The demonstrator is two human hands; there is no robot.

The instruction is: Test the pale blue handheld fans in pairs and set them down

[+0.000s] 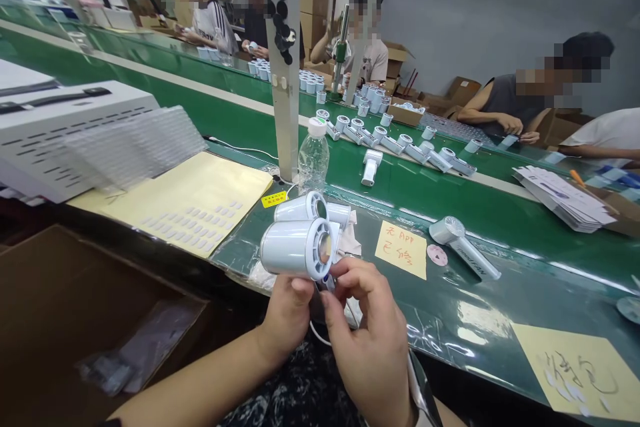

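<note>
My left hand [287,317] grips the handle of a white handheld fan [297,248], holding it up with the round head pointing right. My right hand [367,333] is closed in a pinch just under the fan head, fingertips pressed at the top of the handle; what they pinch is too small to make out. Two more white fan heads [313,208] lie on the green table just behind the held one.
A yellow sticker sheet [193,203] lies left, a water bottle [313,155] behind, a yellow note [401,249] and a loose fan [463,245] right. Several fans [400,143] sit on the conveyor belt. Other people work across it. A brown box [75,307] sits lower left.
</note>
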